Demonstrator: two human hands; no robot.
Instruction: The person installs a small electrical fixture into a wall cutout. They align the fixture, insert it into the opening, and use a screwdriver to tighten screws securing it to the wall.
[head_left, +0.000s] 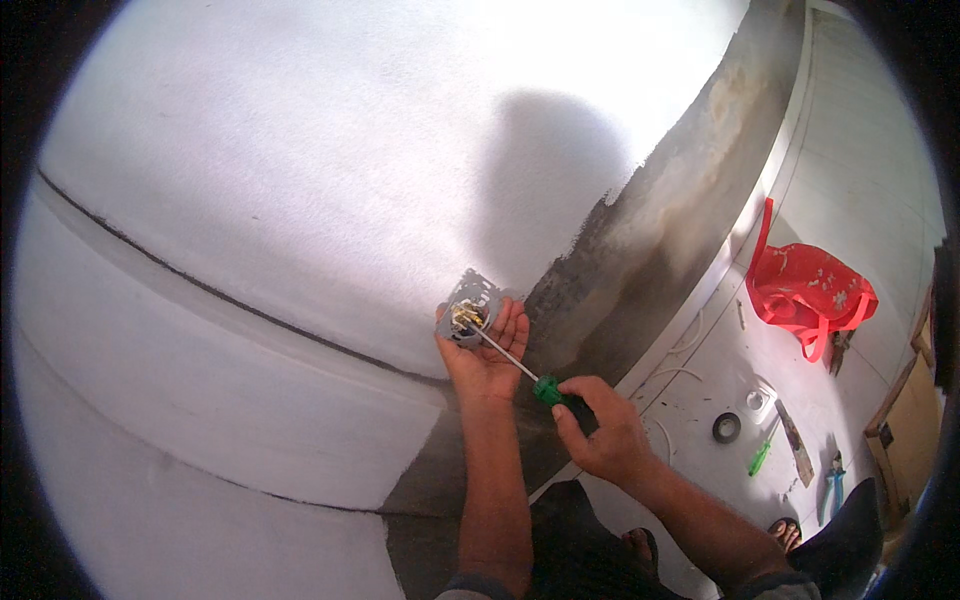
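My left hand (487,368) is palm up against the wall, its fingers and thumb curled round the edges of an electrical socket (467,319), a small greyish square fitting with brass parts showing. It sits in front of a rough-edged grey patch in the wall. My right hand (608,432) grips the green handle of a screwdriver (545,388) between thumb and fingers. The screwdriver's long metal shaft slants up to the left across my left palm, and its tip meets the brass parts. Whether the tip sits in a screw is too small to tell.
A white wall (300,180) has a bare grey cement strip (660,230). On the tiled floor to the right are a red bag (810,288), black tape (726,428), a green-handled screwdriver (762,456), a flat blade-like tool (796,442), blue-handled pliers (833,488) and a cardboard box (912,425).
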